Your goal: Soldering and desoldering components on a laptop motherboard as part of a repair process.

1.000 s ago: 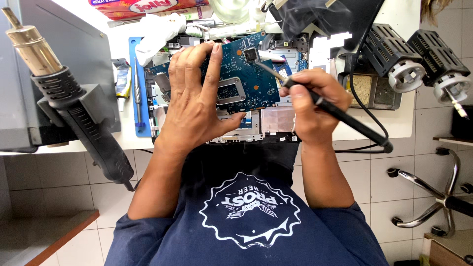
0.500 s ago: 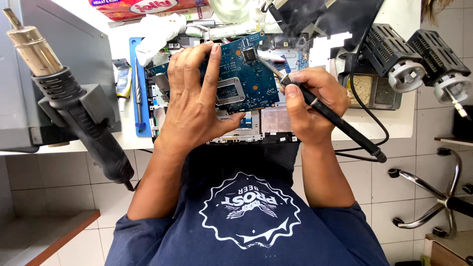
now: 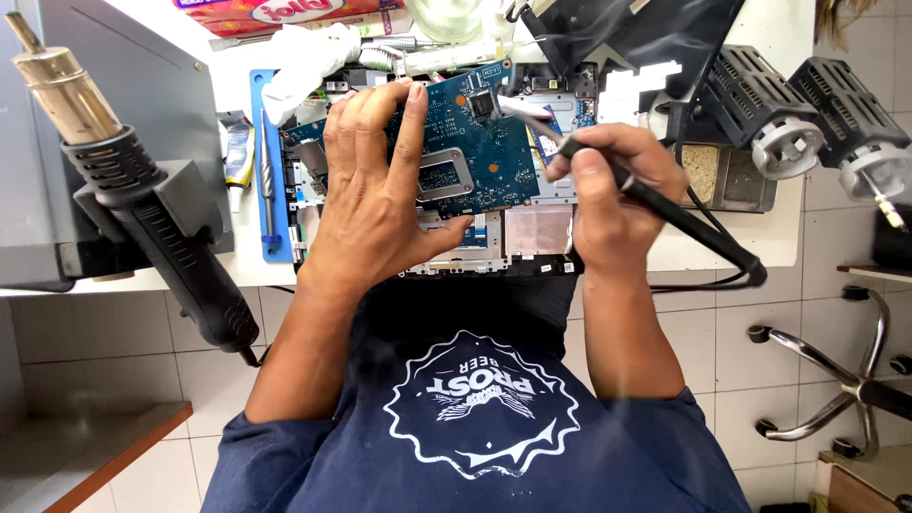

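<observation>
Nearest, the right hand is clenched pen-fashion around a black iron, its tip reaching toward a dark chip on the blue board. The left hand lies spread on that board, fingers pressing it flat, grasping nothing. The board rests on an opened laptop shell on the white tabletop. It looks thin, light, stiff and fragile, so best steadied by its edges or bare patches, not its parts. The iron likely wants holding by its dark handle only. Farther left stands a hot-air gun.
</observation>
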